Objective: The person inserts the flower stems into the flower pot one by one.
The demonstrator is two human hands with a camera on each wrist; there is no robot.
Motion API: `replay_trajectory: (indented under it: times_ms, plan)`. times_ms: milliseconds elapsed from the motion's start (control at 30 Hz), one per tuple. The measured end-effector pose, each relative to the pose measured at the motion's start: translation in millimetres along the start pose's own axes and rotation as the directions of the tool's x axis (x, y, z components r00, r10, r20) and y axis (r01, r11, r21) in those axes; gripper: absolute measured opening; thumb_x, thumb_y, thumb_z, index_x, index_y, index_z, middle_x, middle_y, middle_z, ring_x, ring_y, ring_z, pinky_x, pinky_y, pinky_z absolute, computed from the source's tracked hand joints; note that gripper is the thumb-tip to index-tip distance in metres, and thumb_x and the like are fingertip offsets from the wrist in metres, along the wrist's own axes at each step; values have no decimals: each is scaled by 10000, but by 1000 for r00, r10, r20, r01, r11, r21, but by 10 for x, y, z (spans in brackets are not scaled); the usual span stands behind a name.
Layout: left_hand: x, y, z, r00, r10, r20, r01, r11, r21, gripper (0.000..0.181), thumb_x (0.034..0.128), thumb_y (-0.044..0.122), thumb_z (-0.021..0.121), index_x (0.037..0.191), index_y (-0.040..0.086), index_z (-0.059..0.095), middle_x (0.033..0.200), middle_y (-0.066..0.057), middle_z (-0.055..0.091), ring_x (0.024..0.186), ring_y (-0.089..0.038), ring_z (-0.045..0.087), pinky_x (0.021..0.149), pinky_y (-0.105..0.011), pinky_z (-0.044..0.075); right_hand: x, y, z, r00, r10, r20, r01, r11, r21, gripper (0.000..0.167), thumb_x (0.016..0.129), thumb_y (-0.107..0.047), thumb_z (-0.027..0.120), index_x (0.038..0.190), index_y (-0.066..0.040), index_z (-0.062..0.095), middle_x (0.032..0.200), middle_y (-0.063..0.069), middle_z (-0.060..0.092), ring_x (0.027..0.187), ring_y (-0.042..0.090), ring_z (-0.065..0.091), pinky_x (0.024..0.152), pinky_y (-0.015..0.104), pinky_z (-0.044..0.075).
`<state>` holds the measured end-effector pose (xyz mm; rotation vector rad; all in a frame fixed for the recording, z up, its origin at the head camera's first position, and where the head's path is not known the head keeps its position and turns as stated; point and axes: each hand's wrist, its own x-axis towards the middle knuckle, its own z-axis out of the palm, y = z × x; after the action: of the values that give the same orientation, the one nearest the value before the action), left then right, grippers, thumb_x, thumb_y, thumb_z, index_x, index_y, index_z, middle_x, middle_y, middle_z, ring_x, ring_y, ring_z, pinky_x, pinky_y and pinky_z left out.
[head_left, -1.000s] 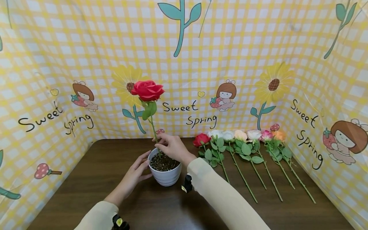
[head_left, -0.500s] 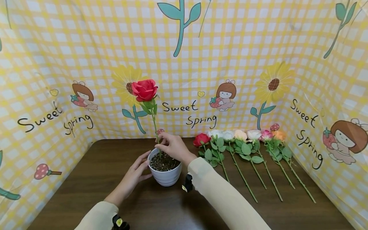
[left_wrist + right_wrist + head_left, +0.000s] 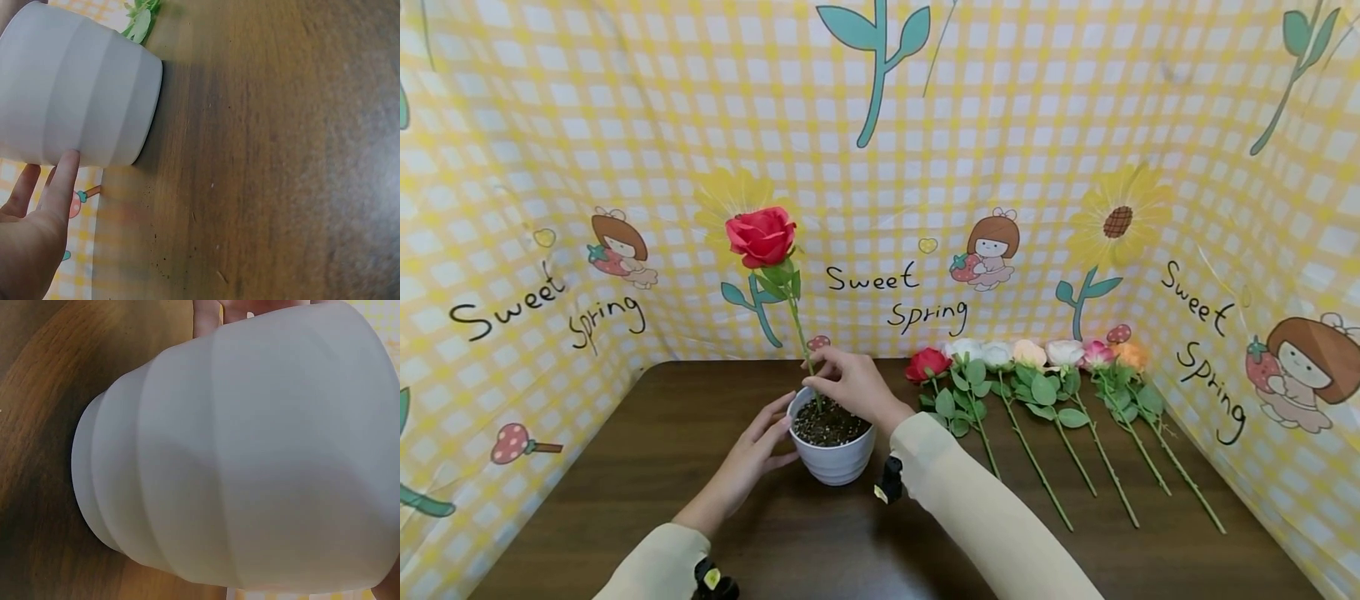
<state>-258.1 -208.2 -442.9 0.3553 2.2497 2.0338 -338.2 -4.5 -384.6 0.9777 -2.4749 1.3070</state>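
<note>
A red rose [image 3: 762, 237] with green leaves stands in the dark soil [image 3: 831, 425] of a white ribbed pot [image 3: 835, 463], its stem leaning left. My right hand [image 3: 859, 387] pinches the lower stem between thumb and fingers, just above the pot's rim. Against the pot's left side rests my left hand [image 3: 751, 454], its fingers extended along the wall. In the left wrist view, fingertips of the left hand [image 3: 39, 234] touch the white pot [image 3: 75, 94]. The right wrist view is mostly filled by the pot [image 3: 250, 450], so the pinched stem is hidden there.
To the right, several cut roses lie in a row on the dark wooden table [image 3: 625, 500]: a red rose [image 3: 927, 365], white ones, a peach rose [image 3: 1028, 353], a pink rose [image 3: 1097, 356] and an orange rose [image 3: 1130, 357]. A checked yellow cloth [image 3: 880, 183] surrounds the table.
The rose's head has swung left and turned, and its stem now leans more to the left. Both hands stay nearly where they were, and the pot has not moved.
</note>
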Motion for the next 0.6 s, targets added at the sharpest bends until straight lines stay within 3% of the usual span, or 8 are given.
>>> replay_trajectory:
  times_ms: [333, 600]
  plan:
    - [6, 34, 17, 1000, -6, -11, 6, 1000, 1, 506, 1096, 327, 423, 1566, 173, 313, 1459, -209, 357, 1295, -397, 379, 980, -506, 506, 10, -11, -11, 1000, 10, 16, -10, 1000, 9, 274, 931, -299, 745, 1135, -119, 709, 909, -110, 708, 828, 19, 633, 730, 201, 536]
    - [7, 32, 18, 1000, -8, -15, 8, 1000, -2, 520, 1094, 330, 429, 1569, 161, 303, 1458, -207, 355, 1305, -401, 379, 982, -504, 506, 28, -10, -7, 1000, 2, 16, -1, 1000, -16, 136, 948, -305, 724, 1020, -191, 725, 910, -130, 693, 806, 20, 617, 710, 188, 526]
